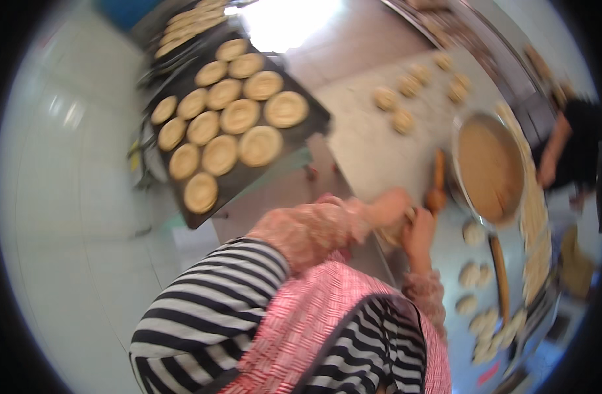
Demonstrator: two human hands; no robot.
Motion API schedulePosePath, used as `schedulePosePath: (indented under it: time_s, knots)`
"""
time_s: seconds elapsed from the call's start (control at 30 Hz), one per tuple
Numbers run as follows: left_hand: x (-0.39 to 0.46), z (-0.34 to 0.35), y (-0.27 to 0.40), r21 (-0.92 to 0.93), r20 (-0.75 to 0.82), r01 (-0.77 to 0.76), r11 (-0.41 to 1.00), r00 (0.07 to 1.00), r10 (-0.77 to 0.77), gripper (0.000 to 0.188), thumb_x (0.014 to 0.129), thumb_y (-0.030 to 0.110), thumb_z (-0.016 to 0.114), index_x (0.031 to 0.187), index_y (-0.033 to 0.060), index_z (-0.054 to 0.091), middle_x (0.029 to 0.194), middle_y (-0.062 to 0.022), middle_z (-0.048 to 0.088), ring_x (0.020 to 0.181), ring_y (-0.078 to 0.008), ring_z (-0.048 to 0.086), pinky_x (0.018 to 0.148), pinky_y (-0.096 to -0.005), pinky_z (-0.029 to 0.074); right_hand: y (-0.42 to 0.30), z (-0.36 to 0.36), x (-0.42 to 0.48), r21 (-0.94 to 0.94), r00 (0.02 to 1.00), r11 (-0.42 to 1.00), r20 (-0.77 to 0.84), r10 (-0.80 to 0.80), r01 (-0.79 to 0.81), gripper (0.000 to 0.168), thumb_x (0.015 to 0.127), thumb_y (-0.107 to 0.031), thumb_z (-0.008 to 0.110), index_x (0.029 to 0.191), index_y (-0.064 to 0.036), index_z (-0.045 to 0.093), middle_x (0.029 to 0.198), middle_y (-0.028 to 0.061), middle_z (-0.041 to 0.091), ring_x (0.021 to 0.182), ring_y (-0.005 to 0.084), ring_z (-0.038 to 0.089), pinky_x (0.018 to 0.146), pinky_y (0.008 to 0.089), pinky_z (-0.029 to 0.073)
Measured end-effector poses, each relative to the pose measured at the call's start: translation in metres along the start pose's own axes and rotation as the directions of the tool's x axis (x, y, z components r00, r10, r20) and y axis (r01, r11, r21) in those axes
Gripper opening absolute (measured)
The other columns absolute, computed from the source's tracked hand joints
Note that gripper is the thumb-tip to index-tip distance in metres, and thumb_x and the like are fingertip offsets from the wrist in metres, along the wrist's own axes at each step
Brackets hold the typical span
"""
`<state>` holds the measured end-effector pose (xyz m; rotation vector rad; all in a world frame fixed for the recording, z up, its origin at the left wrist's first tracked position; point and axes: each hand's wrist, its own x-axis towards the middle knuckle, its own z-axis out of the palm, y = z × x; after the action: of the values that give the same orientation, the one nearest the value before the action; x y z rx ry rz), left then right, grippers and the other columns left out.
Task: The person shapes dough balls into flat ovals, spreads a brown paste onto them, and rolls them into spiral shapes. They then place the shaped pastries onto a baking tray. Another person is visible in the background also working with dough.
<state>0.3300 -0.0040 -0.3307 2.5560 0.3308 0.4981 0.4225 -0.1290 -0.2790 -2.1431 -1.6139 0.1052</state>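
Note:
My left hand (392, 206) and my right hand (419, 236) come together at the near edge of the worktable, both fingers bent around a piece of pale dough (390, 235). Motion blur and the hands cover much of that piece. Just beyond my right hand lies a wooden rolling pin (439, 170) with a rounded thick part. To its right stands a large metal bowl (491, 167) of brown filling or paste, with a thin utensil or mark in it that I cannot make out.
On the left, a dark baking tray (301, 135) carries several flat round dough cakes (239, 115). Several shaped dough rounds (402, 120) lie on the worktable (360, 133). A second wooden rod (500, 280), dough lumps (483, 325) and a dough strip (537, 246) lie right. Another person (577, 143) stands across.

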Motion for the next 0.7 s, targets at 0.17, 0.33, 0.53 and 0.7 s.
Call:
schedulePosePath:
  time_s: [0.17,0.33,0.53,0.7]
  knots:
    - [-0.003,-0.056,0.028,-0.381,0.294,0.338,0.860,0.927,-0.234,0.031,0.079,0.030,0.063,0.091,0.0016,0.066,0.086,-0.0177,0.066,0.083,-0.0316,0.063,0.075,-0.0405,0.049,0.017,-0.044,0.025,0.409,0.722,0.668,0.630,0.285,-0.621,0.019,0.075,-0.012,0.055,0.090,-0.001,0.060,0.084,0.0063,0.060,0.080,0.0177,0.057,0.068,0.0299,0.044]
    - [-0.026,-0.167,0.038,-0.625,0.400,0.535,0.568,0.845,-0.356,0.040,0.079,0.036,0.067,0.095,-0.0005,0.064,0.084,-0.0129,0.065,0.077,-0.0215,0.061,0.069,-0.0352,0.048,-0.057,-0.099,0.071,0.650,0.640,0.373,0.749,-0.168,-0.662,0.021,0.081,-0.017,0.063,0.094,-0.001,0.061,0.087,-0.0002,0.060,0.080,0.0089,0.055,0.069,0.0225,0.043]
    - [-0.139,-0.286,-0.023,-0.660,0.428,0.521,0.541,0.853,-0.299,0.040,0.076,0.034,0.073,0.098,0.0007,0.064,0.085,-0.0063,0.065,0.079,-0.0131,0.059,0.068,-0.0319,0.047,-0.201,-0.065,0.183,0.540,0.290,0.763,0.840,-0.459,-0.356,0.023,0.087,-0.022,0.065,0.096,-0.001,0.063,0.080,-0.0035,0.058,0.073,0.0056,0.050,0.065,0.0231,0.043]
    - [-0.249,-0.381,-0.087,-0.794,0.281,0.508,0.334,0.794,-0.538,0.033,0.076,0.027,0.075,0.095,0.0019,0.065,0.081,-0.0011,0.063,0.075,-0.0086,0.056,0.065,-0.0281,0.046,-0.356,0.020,0.274,0.631,0.022,0.774,0.774,-0.632,0.049,0.024,0.084,-0.023,0.068,0.090,0.000,0.063,0.069,-0.0003,0.055,0.068,0.0057,0.048,0.061,0.0264,0.043]
